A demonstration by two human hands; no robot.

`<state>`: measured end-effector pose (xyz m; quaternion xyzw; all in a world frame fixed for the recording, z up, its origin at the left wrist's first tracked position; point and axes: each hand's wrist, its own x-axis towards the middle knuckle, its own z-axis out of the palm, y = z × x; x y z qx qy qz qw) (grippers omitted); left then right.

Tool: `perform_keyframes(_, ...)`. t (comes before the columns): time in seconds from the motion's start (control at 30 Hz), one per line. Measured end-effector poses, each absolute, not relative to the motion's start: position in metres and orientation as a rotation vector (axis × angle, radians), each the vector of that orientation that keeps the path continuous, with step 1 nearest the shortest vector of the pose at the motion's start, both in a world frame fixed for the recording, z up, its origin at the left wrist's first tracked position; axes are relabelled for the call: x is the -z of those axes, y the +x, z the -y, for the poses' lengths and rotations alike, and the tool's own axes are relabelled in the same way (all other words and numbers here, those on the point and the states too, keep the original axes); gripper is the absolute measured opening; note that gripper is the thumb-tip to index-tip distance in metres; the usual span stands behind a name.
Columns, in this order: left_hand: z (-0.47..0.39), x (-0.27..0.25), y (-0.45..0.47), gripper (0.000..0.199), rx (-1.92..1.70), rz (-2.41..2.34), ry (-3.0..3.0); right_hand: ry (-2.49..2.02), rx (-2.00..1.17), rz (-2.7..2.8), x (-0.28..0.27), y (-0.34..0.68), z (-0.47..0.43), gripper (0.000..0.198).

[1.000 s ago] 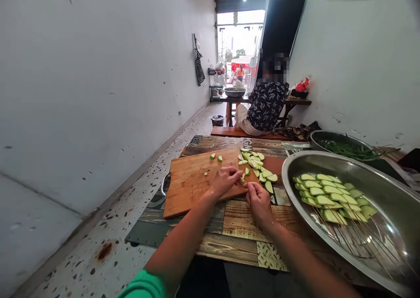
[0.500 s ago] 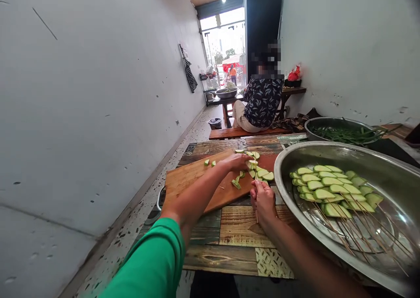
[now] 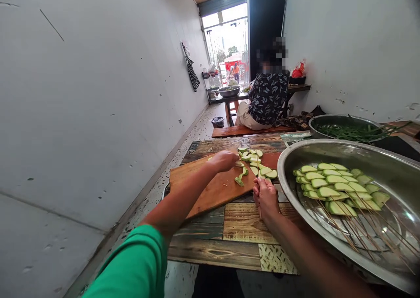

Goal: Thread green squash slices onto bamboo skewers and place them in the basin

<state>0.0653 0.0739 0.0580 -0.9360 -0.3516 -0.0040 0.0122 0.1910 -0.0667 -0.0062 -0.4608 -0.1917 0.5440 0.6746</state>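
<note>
My right hand [image 3: 265,195] is closed around a thin wooden skewer [image 3: 258,170], whose tip points away from me over the pale green slices of what looks like zucchini [image 3: 262,170]. Over the wooden cutting board [image 3: 210,197], my left hand [image 3: 225,160] has its fingers drawn together beside the slices. Whatever those fingers hold is hidden. Curved green offcuts [image 3: 241,179] lie on the board just below the left fingertips. To the right, a large steel basin [image 3: 282,166] holds several skewers loaded with overlapping slices [image 3: 334,186].
Behind the large basin stands a metal bowl of long green leaves [image 3: 348,131]. The patchwork wooden table [image 3: 213,252] ends near my body. Ahead, a person in a dark patterned shirt [image 3: 269,99] sits on a bench [image 3: 229,132]. A white wall [image 3: 98,114] runs along the left.
My left hand has moved left, away from the skewer and the slices around it, back over the board. My right hand keeps its hold on the skewer. The view has shifted slightly.
</note>
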Motion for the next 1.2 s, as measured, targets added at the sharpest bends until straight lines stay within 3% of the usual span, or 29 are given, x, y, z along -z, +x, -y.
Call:
perform_keyframes(0.13, -0.059, -0.055, 0.026, 0.026, -0.255, 0.991, -2.704, -1.06, -1.231, 0.443, 0.004, 0.187, 0.069, 0.024)
perform_keyframes(0.33, -0.052, -0.051, -0.002, 0.02, -0.363, 0.941, -2.63, -1.07, -1.234, 0.436, 0.003, 0.186, 0.069, 0.022)
perform_keyframes(1.2, -0.035, -0.028, -0.008, 0.028, -0.166, 0.965, -2.648, -1.12, -1.252, 0.543, 0.0, 0.184, 0.073, 0.025)
